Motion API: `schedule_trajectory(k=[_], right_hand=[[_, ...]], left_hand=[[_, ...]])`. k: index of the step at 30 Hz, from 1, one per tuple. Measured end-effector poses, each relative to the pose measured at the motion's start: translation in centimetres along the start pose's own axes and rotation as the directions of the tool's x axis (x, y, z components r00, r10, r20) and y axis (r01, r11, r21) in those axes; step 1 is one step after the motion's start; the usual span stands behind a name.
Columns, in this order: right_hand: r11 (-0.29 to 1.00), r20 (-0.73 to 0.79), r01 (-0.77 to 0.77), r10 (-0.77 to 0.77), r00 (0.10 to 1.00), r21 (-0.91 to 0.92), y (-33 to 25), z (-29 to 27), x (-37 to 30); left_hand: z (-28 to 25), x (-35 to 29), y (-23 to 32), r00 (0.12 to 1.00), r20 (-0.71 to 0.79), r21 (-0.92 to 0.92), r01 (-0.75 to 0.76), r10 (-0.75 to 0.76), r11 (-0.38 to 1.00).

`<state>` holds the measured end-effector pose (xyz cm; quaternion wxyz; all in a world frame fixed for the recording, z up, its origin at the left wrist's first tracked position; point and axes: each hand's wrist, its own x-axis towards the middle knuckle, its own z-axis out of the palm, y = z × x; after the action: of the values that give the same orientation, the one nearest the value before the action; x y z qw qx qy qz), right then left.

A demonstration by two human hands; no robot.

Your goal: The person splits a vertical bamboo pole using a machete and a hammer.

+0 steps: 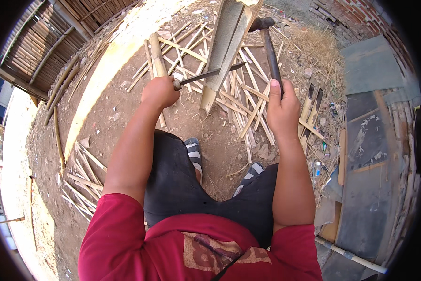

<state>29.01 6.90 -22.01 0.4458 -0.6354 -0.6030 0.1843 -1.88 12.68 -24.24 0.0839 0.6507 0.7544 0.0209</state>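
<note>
My left hand (161, 92) is closed around the handle of a long, dark-bladed knife (206, 75), its blade pointing right. That blade crosses a split length of bamboo (225, 44), which shows its pale hollow inside and a lengthwise crack; whether the edge sits in the crack I cannot tell. In my right hand (284, 108) is a hammer (271, 56) gripped by its dark handle, thumb along the shaft. The hammer's head is up beside the bamboo's far right edge. Behind my left hand a thick bamboo stick (157, 56) runs away from me.
Many thin bamboo strips (255, 105) lie crisscrossed on the dirt ahead, with another pile of strips (84, 180) at left. Grey sheets (367, 201) and a white pipe (351, 255) are at right. Dry straw (316, 51) lies near a brick wall (360, 14). A bamboo wall (37, 42) stands far left.
</note>
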Motion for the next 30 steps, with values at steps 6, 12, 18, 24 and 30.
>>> schedule_trajectory(k=[6,12,18,24,30], right_hand=[[0.916,0.215,-0.113,0.208,0.954,-0.384,3.6,2.5,0.3],[0.999,0.002,-0.043,0.043,0.999,-0.023,0.4,0.2,0.1],[0.950,0.238,-0.158,0.225,0.945,-0.268,4.5,2.9,0.4],[1.000,0.016,0.013,-0.012,1.000,-0.005,0.9,1.5,0.5],[0.963,0.132,-0.084,0.121,0.984,-0.256,4.9,4.9,-0.5]], left_hand=[[0.1,0.6,-0.4,0.999,0.020,-0.016,0.028,-0.028,0.999],[0.2,0.3,-0.5,0.999,0.023,-0.003,0.030,-0.030,1.000],[0.5,0.6,-0.5,0.999,-0.009,-0.034,0.042,-0.043,0.999],[0.2,0.2,-0.8,0.998,0.043,0.017,0.038,-0.039,0.999],[-0.2,0.4,0.0,0.997,0.047,0.015,0.052,-0.053,0.999]])
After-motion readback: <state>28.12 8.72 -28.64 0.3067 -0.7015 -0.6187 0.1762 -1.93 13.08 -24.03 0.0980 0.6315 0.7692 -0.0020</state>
